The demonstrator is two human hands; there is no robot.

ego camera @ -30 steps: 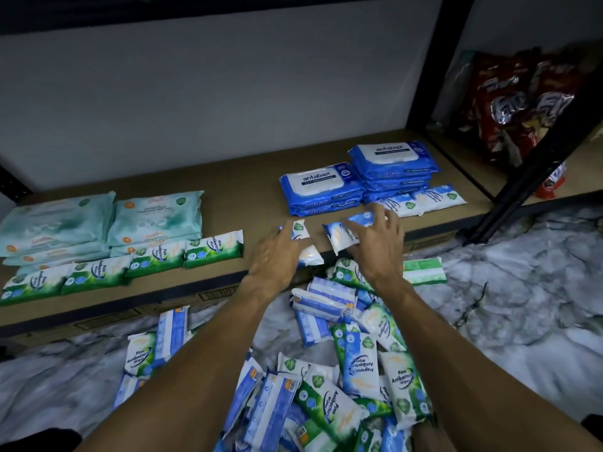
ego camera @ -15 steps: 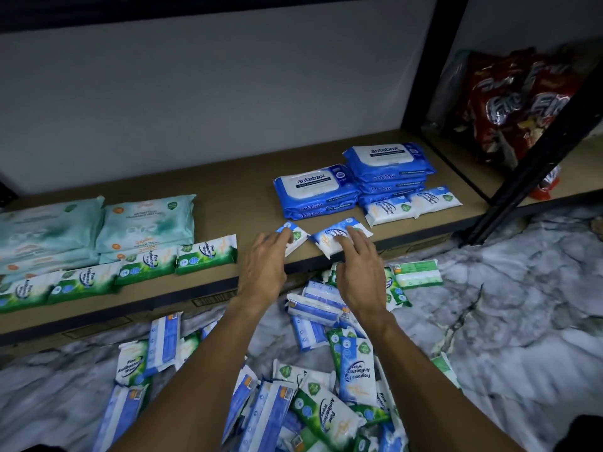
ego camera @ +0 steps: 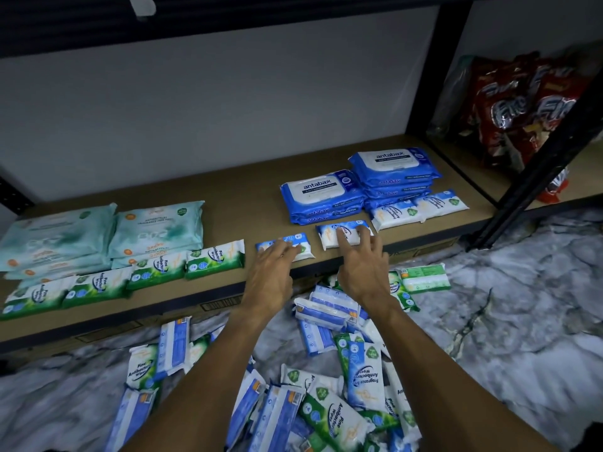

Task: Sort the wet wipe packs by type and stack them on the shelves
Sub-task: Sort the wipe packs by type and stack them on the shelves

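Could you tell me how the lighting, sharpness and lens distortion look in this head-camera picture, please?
Head view: dim overall, brightest on the white back wall; the upper shelf is in deep shadow; wide-angle bending curves the shelf edge; the floor pile looks soft.

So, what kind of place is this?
Probably a shop stockroom or storage area: a metal-framed shelf holding sorted antabax wipe packs, red snack bags in the next bay, more packs on the floor.

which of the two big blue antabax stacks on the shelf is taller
The right antabax stack, nearest the black shelf post. Its top sits higher than that of the left antabax stack, and it shows more packs.
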